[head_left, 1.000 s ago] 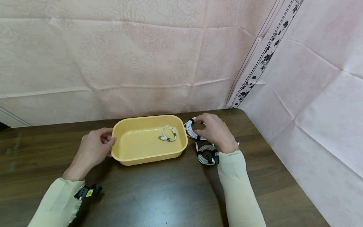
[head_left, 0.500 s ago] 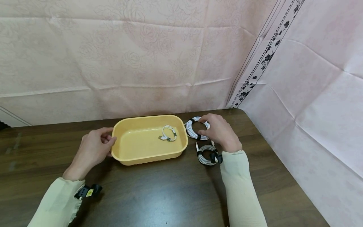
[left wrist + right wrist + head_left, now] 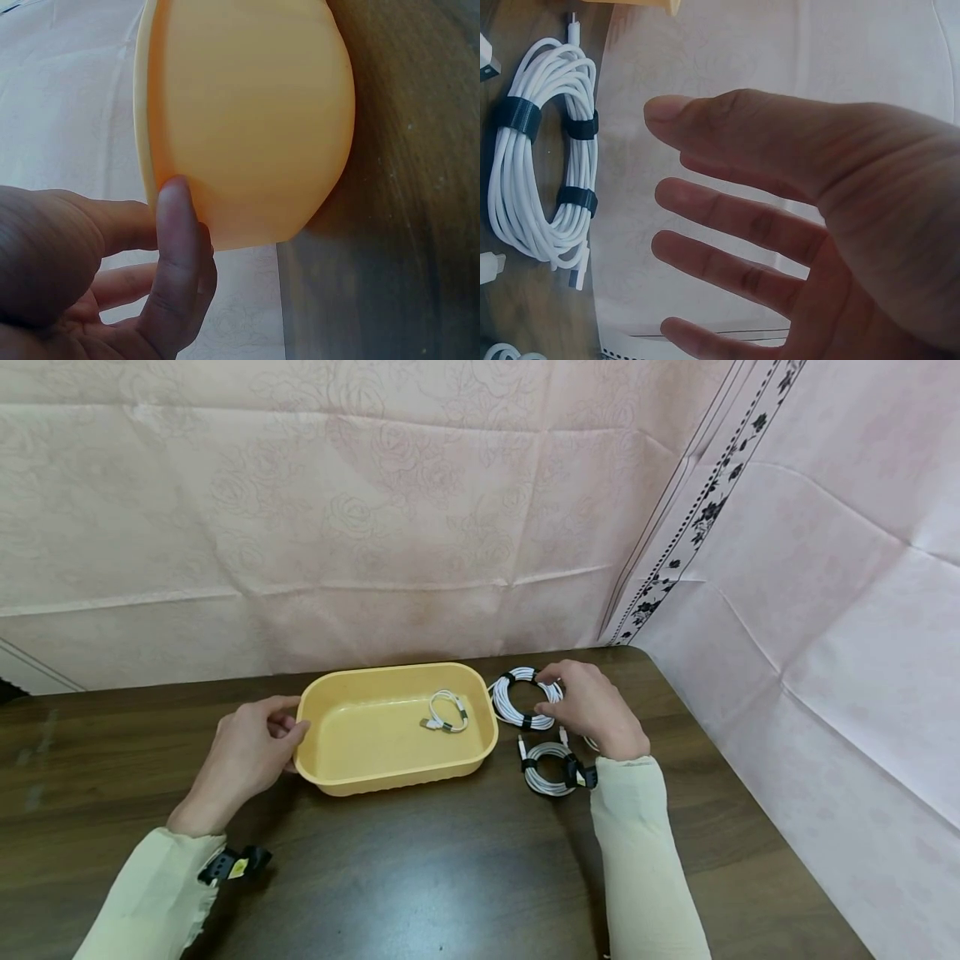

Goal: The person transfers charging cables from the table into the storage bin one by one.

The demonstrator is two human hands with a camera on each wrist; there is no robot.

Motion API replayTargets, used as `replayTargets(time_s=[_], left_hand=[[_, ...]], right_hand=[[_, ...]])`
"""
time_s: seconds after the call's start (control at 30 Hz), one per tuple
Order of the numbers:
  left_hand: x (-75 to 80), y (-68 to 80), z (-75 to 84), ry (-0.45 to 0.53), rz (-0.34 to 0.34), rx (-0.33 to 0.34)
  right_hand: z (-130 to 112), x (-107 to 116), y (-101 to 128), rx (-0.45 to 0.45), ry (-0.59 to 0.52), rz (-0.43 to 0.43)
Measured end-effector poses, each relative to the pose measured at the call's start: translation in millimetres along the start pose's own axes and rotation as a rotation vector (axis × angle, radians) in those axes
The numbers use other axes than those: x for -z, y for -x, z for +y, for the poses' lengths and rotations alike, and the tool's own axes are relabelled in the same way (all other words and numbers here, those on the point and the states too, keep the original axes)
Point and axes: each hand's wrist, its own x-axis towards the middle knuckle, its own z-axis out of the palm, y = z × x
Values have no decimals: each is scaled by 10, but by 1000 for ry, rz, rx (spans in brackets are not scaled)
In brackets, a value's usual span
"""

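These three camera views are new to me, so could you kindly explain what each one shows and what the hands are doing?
No machine here: a person works with two bare hands and wears three cameras. The wide picture comes from the head camera, looking down at a dark wooden table. The other two come from cameras on each wrist, so each shows its own hand very close.

On the table stands a yellow tub with a small coiled white cable inside. The left hand holds the tub's end; the left wrist view shows its thumb pressed on the tub's outer wall. To the right of the tub lie two more coiled cables tied with black straps. The right hand is at the far coil, fingers fairly straight in the right wrist view; whether it touches is unclear. The near coil lies by the wrist.
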Motion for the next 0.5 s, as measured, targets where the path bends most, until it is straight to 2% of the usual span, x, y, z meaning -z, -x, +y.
replayTargets(time_s=[0.5], left_hand=[[-1, 6, -1, -7, 4, 2]], right_hand=[[82, 22, 13, -14, 8, 14]])
